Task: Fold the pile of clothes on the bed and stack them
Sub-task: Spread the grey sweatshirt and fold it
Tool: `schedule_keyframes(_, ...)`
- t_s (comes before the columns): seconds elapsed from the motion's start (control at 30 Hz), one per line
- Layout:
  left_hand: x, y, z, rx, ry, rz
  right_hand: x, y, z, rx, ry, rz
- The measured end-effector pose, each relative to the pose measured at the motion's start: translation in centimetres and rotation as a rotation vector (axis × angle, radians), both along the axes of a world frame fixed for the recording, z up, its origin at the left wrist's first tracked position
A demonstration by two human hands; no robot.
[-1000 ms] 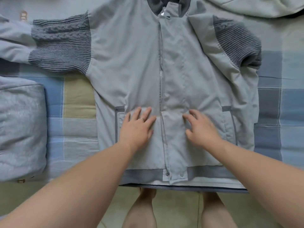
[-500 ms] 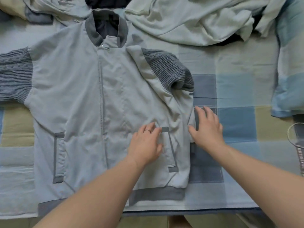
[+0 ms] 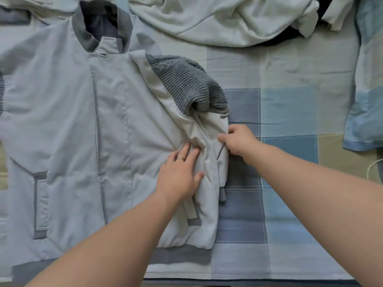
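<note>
Bed (image 3: 290,75) with a patchwork cover, squares of blue, pale green and beige; its near edge runs along the bottom of the view. Jacket (image 3: 68,125), pale grey-blue, lies front up on the left half of the bed, closed down the middle, ribbed collar (image 3: 83,32) toward the far side, darker hem band (image 3: 182,255) toward the near edge. Welt pocket (image 3: 40,204) shows low on the left panel. Sleeve (image 3: 186,83) with grey knit upper part is folded inward over the jacket's right shoulder; fabric below it bunched in creases.

Left hand (image 3: 179,175) rests flat on the jacket front just left of the creases, fingers straight and slightly apart, a ring (image 3: 180,159) on one finger. Right hand (image 3: 241,140) at the jacket's right side edge, fingers curled, pinching the fabric there; edge is lifted and rolled inward.

Pile (image 3: 228,23) of pale unfolded clothes lies along the far side, apart from the jacket's body. Blue cloth (image 3: 369,112) hangs in at the right edge
</note>
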State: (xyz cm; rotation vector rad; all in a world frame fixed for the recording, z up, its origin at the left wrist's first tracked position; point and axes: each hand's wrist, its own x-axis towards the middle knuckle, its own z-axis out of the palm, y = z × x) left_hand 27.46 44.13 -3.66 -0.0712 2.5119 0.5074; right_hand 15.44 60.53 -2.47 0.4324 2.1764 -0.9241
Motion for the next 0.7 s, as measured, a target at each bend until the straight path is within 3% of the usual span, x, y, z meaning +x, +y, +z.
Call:
schedule_keyframes(0.1, -1.3, 0.3, 1.2, 0.007, -0.100, -0.011, -0.7, 4.1, 2.1, 0.161, 0.164, 0.072)
schedule_keyframes(0.27, -3.9, 1.9, 2.2, -0.054, -0.205, 0.043, -4.3, 13.9, 6.7, 0.372, 0.493, -0.219)
schedule_keyframes(0.37, -5.5, 3.7, 2.9, -0.103, -0.029, 0.122, -6.6, 16.8, 8.8, 0.504, 0.732, -0.210)
schedule_keyframes(0.47, -7.3, 5.7, 3.1, -0.049, 0.257, 0.145, -6.3, 17.9, 8.2, 0.555, 0.812, -0.118)
schedule_keyframes(0.57, -9.6, 7.4, 3.0, -0.069, 0.230, 0.084, -5.2, 18.6, 6.7, 0.513, 0.749, 0.028)
schedule_keyframes(0.7, -12.7, 8.6, 2.7, -0.126, 0.123, -0.017, -5.5, 19.9, 5.8, 0.482, 0.308, 0.310)
